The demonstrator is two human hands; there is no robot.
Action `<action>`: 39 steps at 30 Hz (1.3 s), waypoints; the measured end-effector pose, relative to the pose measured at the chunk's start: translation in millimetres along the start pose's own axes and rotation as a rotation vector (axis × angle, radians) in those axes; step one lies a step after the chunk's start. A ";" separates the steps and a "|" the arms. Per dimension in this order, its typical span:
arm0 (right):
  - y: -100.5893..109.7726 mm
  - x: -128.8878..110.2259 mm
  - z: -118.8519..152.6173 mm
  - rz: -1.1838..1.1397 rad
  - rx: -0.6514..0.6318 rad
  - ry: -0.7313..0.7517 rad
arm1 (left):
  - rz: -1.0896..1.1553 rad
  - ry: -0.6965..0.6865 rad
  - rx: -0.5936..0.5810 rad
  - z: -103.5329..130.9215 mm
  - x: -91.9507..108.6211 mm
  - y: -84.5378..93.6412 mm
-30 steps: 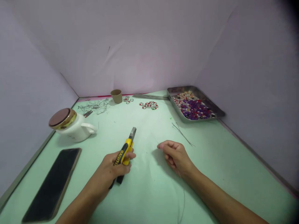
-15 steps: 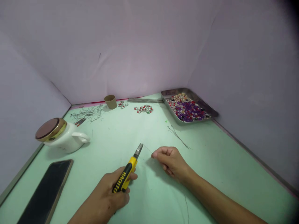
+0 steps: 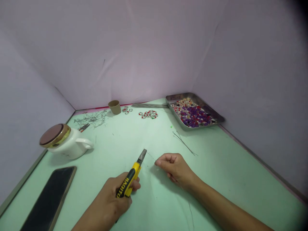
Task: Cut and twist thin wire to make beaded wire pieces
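My left hand [image 3: 117, 195] is wrapped round yellow-and-black pliers [image 3: 131, 179], their metal jaws pointing up and away from me. At the jaw tips is the end of a thin wire [image 3: 151, 156]. The wire's other side is pinched between thumb and forefinger of my right hand [image 3: 176, 170], a little right of the jaws. A longer thin strand [image 3: 191, 213] lies below my right wrist. Whether it joins the pinched wire is hidden by the hand.
A lidded white mug [image 3: 72, 146] and a phone [image 3: 49, 199] lie left. Behind are loose wire pieces [image 3: 92, 118], a small cup [image 3: 115, 107], beaded rings [image 3: 148, 114], and a metal bead tray [image 3: 178, 118]. Bent wires [image 3: 184, 144] lie right of centre.
The pliers' jaws now meet the wire's end, where a small gap showed before. The view has shifted slightly; both hands keep their grips.
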State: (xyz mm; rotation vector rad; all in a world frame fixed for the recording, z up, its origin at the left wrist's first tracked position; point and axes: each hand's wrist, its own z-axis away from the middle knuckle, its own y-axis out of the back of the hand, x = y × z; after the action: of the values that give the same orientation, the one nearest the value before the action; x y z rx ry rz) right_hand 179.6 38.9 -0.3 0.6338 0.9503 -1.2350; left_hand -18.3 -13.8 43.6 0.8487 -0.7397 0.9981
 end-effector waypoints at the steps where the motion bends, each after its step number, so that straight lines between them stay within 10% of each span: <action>1: -0.3 0.5 -0.3 0.000 0.003 0.010 | 0.013 0.007 0.010 -1.6 -1.5 -1.0; 6: 0.6 3.3 -1.7 -0.007 0.020 0.049 | 0.259 0.072 0.006 -6.7 0.0 -1.4; 12: 0.0 2.6 -0.2 -0.014 0.054 0.049 | 0.463 0.048 0.455 -13.2 1.1 20.0; 19: -3.5 1.4 1.5 -0.014 0.124 0.099 | 0.202 0.114 0.056 -14.8 -25.8 1.5; 39: -1.7 8.1 -3.4 -0.005 0.035 0.118 | -0.035 0.007 0.057 -0.2 -5.7 -11.2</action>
State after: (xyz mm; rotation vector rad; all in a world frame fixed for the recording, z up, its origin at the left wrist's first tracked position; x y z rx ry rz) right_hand 177.5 37.3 -8.8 0.7392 1.0302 -1.2315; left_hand -10.0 -19.2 35.8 0.9043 -0.6910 0.9940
